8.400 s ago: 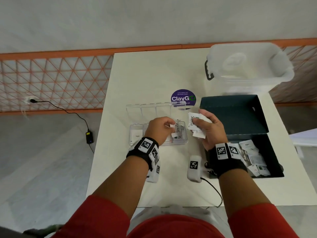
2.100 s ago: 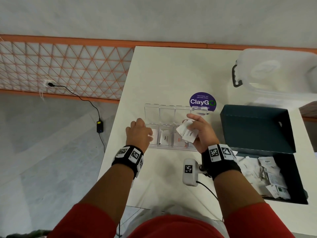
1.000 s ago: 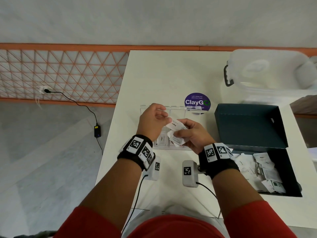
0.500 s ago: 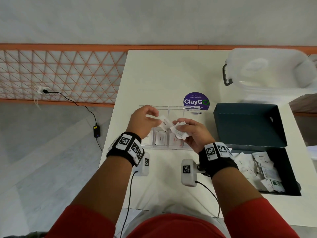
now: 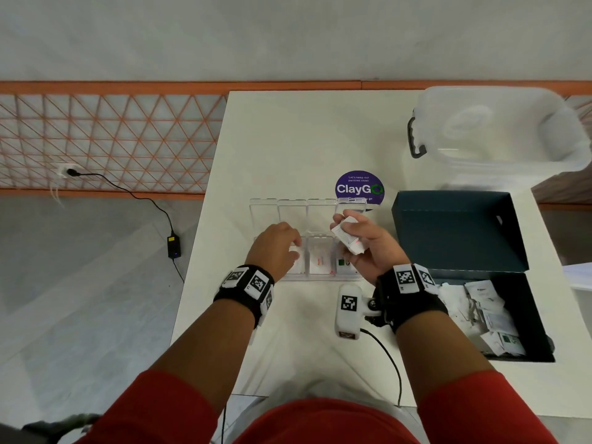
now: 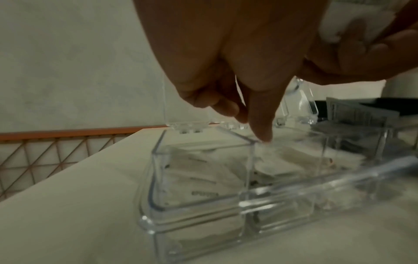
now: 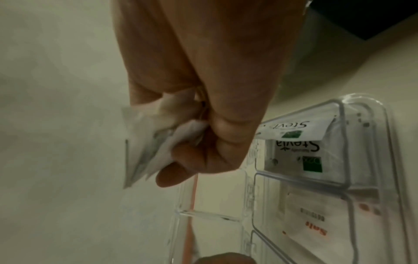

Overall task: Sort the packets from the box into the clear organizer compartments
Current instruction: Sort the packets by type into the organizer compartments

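Right hand (image 5: 368,248) sits above the right end of the clear organizer (image 5: 320,277), fingers curled round a small stack of white packets (image 5: 347,238). Right wrist view shows the same: thumb and fingers pinching the crumpled packets (image 7: 158,141), held clear of the tray.

Left hand (image 5: 275,248) is low over the organizer's left end. Left wrist view: fingers (image 6: 260,123) pointing down, one fingertip at the top edge of a divider wall between the two leftmost compartments. Cannot tell whether it has a packet; nothing visible between the fingers.

Organizer is a row of open compartments with the hinged lids (image 5: 307,213) flipped up at the back. Contents:
- leftmost compartment: white packets (image 6: 203,178) with dark print
- next one along: more white packets, blurred
- third: Salt packet (image 7: 314,230), red lettering
- rightmost: Stevia packets (image 7: 296,151), green square logo

Dark box (image 5: 519,318) stands open on the table (image 5: 288,139), right of the organizer, lid up; a loose pile of packets (image 5: 483,312) lies inside it.

Round purple ClayGo sticker (image 5: 359,187) just behind the organizer. Translucent storage bin (image 5: 493,126) with a dark handle at the far right corner. Power adapter (image 5: 174,248) and cable on the floor to the left.
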`<state>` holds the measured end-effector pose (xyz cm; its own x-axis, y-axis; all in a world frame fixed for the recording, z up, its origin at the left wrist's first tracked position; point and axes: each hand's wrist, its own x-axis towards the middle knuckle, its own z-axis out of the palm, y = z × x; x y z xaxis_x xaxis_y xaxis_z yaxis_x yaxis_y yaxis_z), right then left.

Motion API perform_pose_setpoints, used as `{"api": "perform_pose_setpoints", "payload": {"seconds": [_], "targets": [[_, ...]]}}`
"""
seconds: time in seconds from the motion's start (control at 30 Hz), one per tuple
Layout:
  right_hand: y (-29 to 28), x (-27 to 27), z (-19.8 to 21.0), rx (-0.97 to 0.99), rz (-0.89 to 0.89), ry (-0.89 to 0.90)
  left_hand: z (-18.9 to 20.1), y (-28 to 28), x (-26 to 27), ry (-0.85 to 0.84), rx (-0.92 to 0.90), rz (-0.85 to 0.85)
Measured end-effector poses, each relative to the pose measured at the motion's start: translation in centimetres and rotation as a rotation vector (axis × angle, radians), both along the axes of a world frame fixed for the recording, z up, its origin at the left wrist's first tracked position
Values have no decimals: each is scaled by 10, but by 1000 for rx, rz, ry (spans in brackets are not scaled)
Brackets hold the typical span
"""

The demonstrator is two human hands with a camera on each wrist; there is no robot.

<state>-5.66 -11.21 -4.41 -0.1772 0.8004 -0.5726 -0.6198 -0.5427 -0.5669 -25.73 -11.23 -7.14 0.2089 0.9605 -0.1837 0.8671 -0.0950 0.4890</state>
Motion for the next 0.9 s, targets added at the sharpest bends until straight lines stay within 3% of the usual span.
{"api": "perform_pose_setpoints", "payload": {"seconds": [0.17, 0.27, 0.4, 0.73, 0.9], "targets": [[3, -4, -1, 20, 0, -18, 27, 6, 9, -379, 125, 181], [5, -11, 3, 44, 13, -105, 50, 10, 16, -577, 18, 211], [7, -21, 9, 90, 39, -177, 58, 8, 29, -520, -50, 98], [-1, -10, 13, 56, 139, -201, 54, 10, 17, -565, -157, 218], [0, 2, 8, 30, 123, -191, 54, 15, 11, -654, -91, 242]]}}
